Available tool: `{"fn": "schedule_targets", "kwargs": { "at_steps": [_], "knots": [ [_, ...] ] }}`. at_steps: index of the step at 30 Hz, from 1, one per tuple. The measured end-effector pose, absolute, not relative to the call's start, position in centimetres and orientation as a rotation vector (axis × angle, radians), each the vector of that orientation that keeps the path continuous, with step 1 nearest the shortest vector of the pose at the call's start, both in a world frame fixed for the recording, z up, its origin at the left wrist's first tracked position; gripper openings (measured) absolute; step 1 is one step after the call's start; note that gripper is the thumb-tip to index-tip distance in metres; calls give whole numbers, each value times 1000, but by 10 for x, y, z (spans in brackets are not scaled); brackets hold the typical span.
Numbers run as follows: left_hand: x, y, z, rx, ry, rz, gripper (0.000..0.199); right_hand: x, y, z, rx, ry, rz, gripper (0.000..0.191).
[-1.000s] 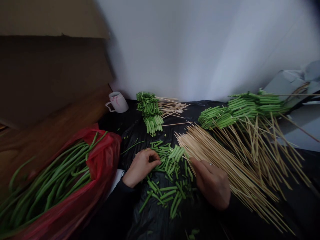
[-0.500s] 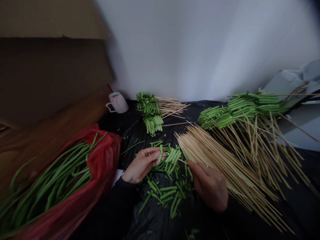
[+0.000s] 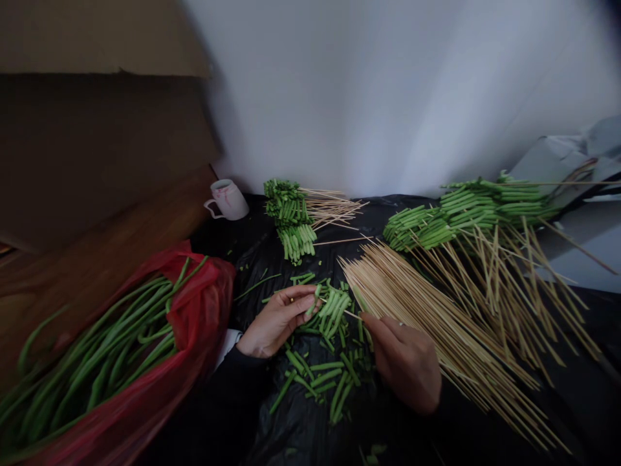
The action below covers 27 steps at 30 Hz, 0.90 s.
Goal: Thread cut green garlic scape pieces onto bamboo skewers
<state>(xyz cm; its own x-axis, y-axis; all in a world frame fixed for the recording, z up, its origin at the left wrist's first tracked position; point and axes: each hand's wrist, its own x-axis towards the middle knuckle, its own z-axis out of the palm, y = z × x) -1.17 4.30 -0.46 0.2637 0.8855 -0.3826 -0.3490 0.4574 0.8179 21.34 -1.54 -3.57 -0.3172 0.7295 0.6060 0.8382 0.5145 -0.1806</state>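
Observation:
My left hand (image 3: 281, 318) pinches a short piece of green bean (image 3: 315, 301) at the pointed end of a skewer. My right hand (image 3: 405, 359) is closed around the lower part of that wooden skewer (image 3: 352, 315). Several cut bean pieces (image 3: 336, 307) sit side by side on the skewer between my hands. Beneath and in front of them, loose cut bean pieces (image 3: 327, 375) lie scattered on a black plastic sheet (image 3: 286, 437). Just beyond my right hand lies a large pile of bare skewers (image 3: 412, 298).
Long whole beans (image 3: 111, 343) fill a red plastic bag (image 3: 201, 310) at left. A white mug (image 3: 229, 199) stands near the wall. Finished bean skewers are stacked at back centre (image 3: 291, 217), with a larger stack (image 3: 466, 210) at back right, its sticks fanning forward.
The bean piece in my left hand has moved right, from just off the skewer onto its tip. My right hand has shifted very slightly left with the skewer.

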Motion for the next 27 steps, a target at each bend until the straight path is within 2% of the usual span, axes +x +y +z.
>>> {"fn": "schedule_targets", "kwargs": {
  "at_steps": [17, 27],
  "knots": [
    [-10, 42, -4, 804, 996, 937, 23, 214, -16, -37, -1272, -2123, -223, 30],
    [-11, 44, -9, 990, 1181, 976, 21, 213, -19, -39, -1276, -2137, -137, 29]
  ]
}}
